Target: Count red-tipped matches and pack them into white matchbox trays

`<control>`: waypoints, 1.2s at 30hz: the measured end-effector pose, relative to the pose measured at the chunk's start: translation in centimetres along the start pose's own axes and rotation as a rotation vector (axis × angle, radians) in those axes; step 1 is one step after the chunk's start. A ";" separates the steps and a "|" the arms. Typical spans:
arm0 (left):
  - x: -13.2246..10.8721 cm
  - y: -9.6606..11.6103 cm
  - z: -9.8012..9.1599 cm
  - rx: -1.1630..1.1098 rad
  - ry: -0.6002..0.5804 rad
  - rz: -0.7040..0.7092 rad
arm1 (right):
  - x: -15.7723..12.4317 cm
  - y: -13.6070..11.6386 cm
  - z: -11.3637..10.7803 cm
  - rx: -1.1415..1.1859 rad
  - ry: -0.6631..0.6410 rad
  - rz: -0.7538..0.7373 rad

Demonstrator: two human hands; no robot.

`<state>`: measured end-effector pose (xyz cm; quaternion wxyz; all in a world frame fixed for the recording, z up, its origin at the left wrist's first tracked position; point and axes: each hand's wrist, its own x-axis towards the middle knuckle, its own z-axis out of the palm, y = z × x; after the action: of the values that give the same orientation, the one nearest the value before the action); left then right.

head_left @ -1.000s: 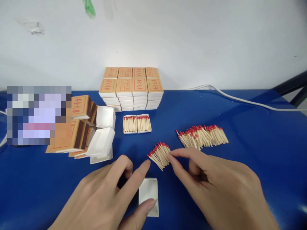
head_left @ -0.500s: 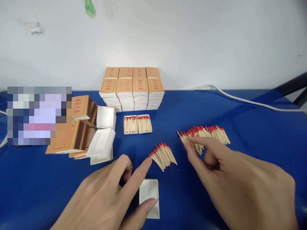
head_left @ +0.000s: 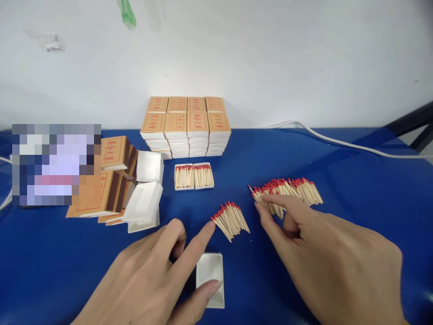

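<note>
On the blue table, my left hand [head_left: 149, 271] is open, palm down. Its index fingertip touches the left edge of a small pile of red-headed matches [head_left: 232, 221], and its thumb hangs over a white matchbox tray [head_left: 210, 266] that shows no matches. My right hand [head_left: 334, 253] rests at a larger heap of matches [head_left: 277, 187]. Index finger and thumb are slightly apart at the heap's left end, with the other fingers curled; no match is clearly gripped. Two trays filled with matches [head_left: 194, 176] stand side by side beyond the small pile.
A stack of matchboxes [head_left: 186, 124] stands against the white wall. At left lie orange matchbox sleeves [head_left: 113, 151] and several white trays [head_left: 144, 201], beside a blurred-out object [head_left: 56, 164]. A white cable [head_left: 338, 141] runs along the back right.
My right hand has shifted slightly left, its thumb a little farther from the index finger. The left hand and both match piles look the same.
</note>
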<state>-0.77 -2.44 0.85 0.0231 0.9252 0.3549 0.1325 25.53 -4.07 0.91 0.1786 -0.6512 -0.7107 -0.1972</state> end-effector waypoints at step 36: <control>-0.9 0.2 0.0 0.068 0.147 -0.060 | 0.2 0.1 0.2 0.067 -0.003 -0.042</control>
<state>-1.29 -3.23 0.65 -0.0305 0.9021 0.3877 0.1873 25.66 -3.79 0.89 0.1949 -0.6302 -0.7307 -0.1758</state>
